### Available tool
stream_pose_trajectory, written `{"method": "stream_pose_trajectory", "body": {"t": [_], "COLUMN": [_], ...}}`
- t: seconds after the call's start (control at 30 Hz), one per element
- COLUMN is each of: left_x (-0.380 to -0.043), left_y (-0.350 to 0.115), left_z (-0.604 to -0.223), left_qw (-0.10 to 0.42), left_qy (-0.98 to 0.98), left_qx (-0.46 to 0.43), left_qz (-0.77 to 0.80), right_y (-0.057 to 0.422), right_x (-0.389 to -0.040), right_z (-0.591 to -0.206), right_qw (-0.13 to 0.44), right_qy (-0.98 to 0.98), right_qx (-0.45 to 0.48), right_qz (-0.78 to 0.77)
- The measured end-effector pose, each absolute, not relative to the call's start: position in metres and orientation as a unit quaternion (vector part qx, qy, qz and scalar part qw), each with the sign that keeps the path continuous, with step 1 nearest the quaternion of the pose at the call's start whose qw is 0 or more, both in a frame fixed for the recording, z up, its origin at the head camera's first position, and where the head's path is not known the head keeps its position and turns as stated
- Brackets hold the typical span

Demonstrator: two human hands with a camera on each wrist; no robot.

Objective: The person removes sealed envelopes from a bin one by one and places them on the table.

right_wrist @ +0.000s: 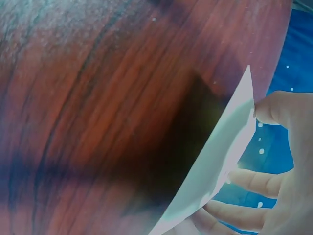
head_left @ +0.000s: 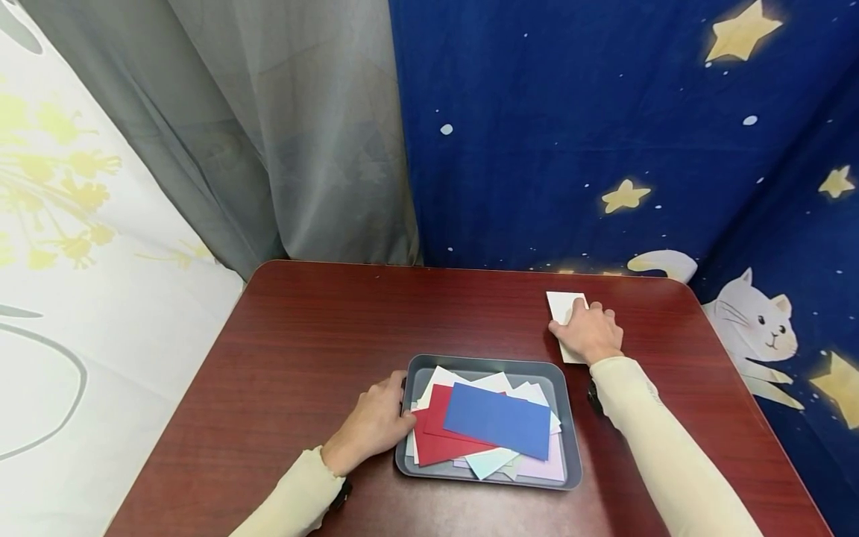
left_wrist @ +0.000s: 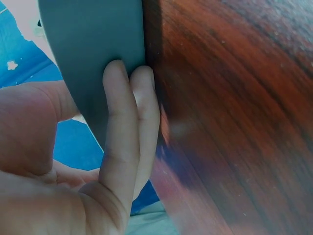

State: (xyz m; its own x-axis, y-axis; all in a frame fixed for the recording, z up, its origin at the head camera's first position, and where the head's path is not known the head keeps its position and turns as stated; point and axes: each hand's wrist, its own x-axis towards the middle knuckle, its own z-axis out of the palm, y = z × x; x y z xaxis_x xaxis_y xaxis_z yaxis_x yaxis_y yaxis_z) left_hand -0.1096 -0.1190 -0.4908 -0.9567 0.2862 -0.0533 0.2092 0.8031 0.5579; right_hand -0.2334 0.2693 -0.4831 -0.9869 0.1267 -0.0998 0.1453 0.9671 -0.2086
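At the back right of the table, my right hand (head_left: 590, 332) holds a plain white rectangular paper card (head_left: 562, 304). In the right wrist view the thumb lies at one edge of the card (right_wrist: 215, 152) and the fingers at the opposite side; a dark shadow falls on the table beside it. My left hand (head_left: 372, 418) grips the left side of a grey tray (head_left: 573, 455), its thumb over the rim. Two fingertips press the outer wall of the tray (left_wrist: 93, 44) in the left wrist view. A blue card (head_left: 498, 419) tops the overlapping pile in the tray.
Red cards (head_left: 446, 444) and several white and pale-coloured ones lie under the blue card. The tray stands on a reddish-brown wooden table (head_left: 322, 328) with rounded back corners. Behind it hang a grey curtain (head_left: 322, 134) and a blue star-patterned curtain (head_left: 537, 164).
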Motion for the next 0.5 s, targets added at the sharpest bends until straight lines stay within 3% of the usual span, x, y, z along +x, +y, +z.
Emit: {"method": "stream_pose_trajectory", "body": {"t": [0.5], "left_x": [-0.109], "left_y": [-0.118], "left_z": [-0.49], "left_qw": [0.062], "left_qy": [0.948], "left_qx": [0.13], "left_qz": [0.283], "right_y": [0.268], "right_x": [-0.239], "right_z": [-0.496], "right_qw": [0.051], "right_qy": [0.992], "right_qx": [0.091], "right_qz": [-0.076]}}
